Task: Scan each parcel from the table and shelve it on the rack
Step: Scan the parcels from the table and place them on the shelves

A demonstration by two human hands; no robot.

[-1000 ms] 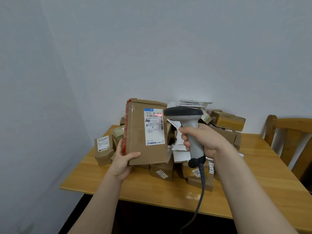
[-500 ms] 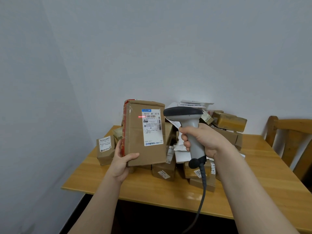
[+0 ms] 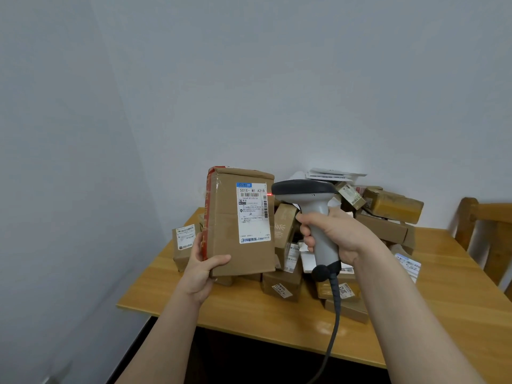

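My left hand point(image 3: 203, 268) grips the lower left corner of a tall brown cardboard parcel point(image 3: 227, 236), held upright with its white shipping label point(image 3: 253, 213) facing me. My right hand point(image 3: 335, 234) grips the grey handle of a corded barcode scanner point(image 3: 310, 200), whose dark head points left at the label. A red laser dot shows at the label's top right edge. Behind both hands a pile of brown parcels point(image 3: 385, 217) covers the wooden table point(image 3: 249, 311). The rack is out of view.
A small labelled box point(image 3: 184, 243) stands at the table's left edge, close to the side wall. A wooden chair point(image 3: 487, 231) stands at the right end of the table. The scanner cable point(image 3: 331, 339) hangs over the front edge.
The red laser spot has moved from left of the barcode to the label's top right edge. Parcel and scanner stay nearly in place.
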